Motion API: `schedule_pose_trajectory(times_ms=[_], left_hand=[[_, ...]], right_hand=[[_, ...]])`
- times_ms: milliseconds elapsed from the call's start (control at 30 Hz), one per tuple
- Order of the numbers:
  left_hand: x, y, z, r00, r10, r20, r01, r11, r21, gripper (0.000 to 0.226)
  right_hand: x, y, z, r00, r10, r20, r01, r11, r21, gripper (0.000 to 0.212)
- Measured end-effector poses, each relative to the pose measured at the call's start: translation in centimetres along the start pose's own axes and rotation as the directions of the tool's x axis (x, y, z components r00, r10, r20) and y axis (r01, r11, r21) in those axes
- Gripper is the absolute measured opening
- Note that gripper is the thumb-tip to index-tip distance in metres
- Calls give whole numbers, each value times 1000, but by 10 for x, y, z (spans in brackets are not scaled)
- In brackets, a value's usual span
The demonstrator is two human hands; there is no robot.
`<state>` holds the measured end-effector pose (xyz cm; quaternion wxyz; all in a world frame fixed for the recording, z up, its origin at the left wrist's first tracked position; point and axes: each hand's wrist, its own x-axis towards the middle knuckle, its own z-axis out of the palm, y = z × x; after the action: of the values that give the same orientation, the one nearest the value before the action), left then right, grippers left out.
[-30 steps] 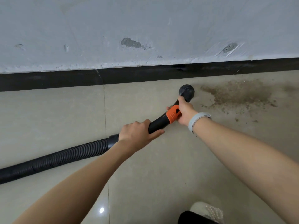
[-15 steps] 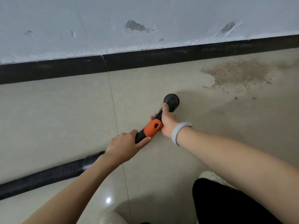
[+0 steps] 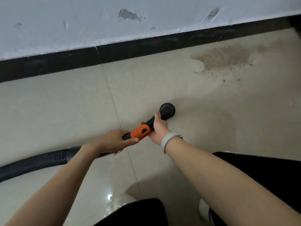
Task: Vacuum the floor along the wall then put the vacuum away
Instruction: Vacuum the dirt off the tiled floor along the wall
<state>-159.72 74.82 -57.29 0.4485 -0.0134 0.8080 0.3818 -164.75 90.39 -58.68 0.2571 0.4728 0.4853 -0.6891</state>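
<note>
— Gripping the vacuum wand (image 3: pixel 147 124) with both hands?
— Yes. The left hand (image 3: pixel 112 141) wraps its fingers round the black tube behind the orange collar (image 3: pixel 140 131); the right hand (image 3: pixel 158 126) clamps the tube ahead of it.
— And the round nozzle (image 3: pixel 167 110)?
— On the floor tiles (image 3: pixel 65 108), well short of the black skirting (image 3: pixel 146 48). The dirt patch (image 3: pixel 224 57) lies near the skirting, toward the floor's far right. The ribbed hose (image 3: pixel 32 165) trails to the left edge.

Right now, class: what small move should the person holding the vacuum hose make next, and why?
Probably push the round nozzle forward and to the right, towards the brown dirt patch by the black skirting. Both the left hand and right hand grip the wand, yet the nozzle sits well short of the dirt.
</note>
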Motion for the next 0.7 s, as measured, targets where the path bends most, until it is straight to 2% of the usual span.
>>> schedule_pose_trajectory(times_ms=[200,333,400,500,700], left_hand=[[42,59,10,993,109,34,-113,983,143,48],[67,93,18,987,142,-72,-117,953,281,56],[74,100,20,980,137,-147,-89,951,296,58],[72,94,21,964,113,-240,-43,960,278,60],[33,39,16,932,-33,-362,124,965,230,57]], right_hand=[[9,-46,-49,991,-27,-128,37,996,83,33],[23,-80,-69,978,-78,-194,92,993,68,45],[27,-91,-69,981,-82,-175,88,996,28,50],[32,-93,-57,985,-104,-135,103,995,-16,47],[24,-48,-8,997,-80,3,80,995,-52,37]])
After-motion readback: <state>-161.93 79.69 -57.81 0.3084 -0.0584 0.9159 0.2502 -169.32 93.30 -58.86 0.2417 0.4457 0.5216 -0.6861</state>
